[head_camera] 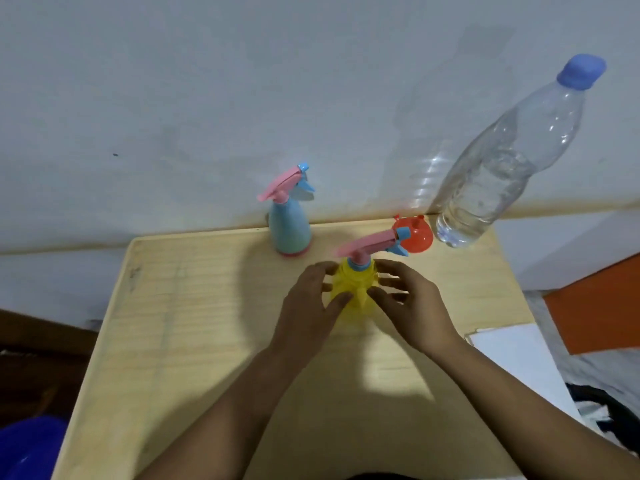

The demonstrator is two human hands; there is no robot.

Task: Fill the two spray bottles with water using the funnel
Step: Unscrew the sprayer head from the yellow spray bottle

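Observation:
A yellow spray bottle (pixel 349 289) with a pink and blue trigger head stands upright mid-table. My left hand (pixel 306 306) wraps its left side, thumb and fingers on the body. My right hand (pixel 412 303) rests against its right side with fingers spread. A light blue spray bottle (pixel 290 225) with a pink head stands at the table's far edge by the wall. A red funnel (pixel 417 237) lies behind the yellow bottle's nozzle. A tall clear water bottle (pixel 502 161) with a blue cap, partly filled, stands at the far right corner.
The wooden table (pixel 194 323) ends at a white wall. A white sheet or box (pixel 512 355) lies past the right edge, with an orange surface (pixel 595 306) beyond. A blue object (pixel 27 445) sits low at the left.

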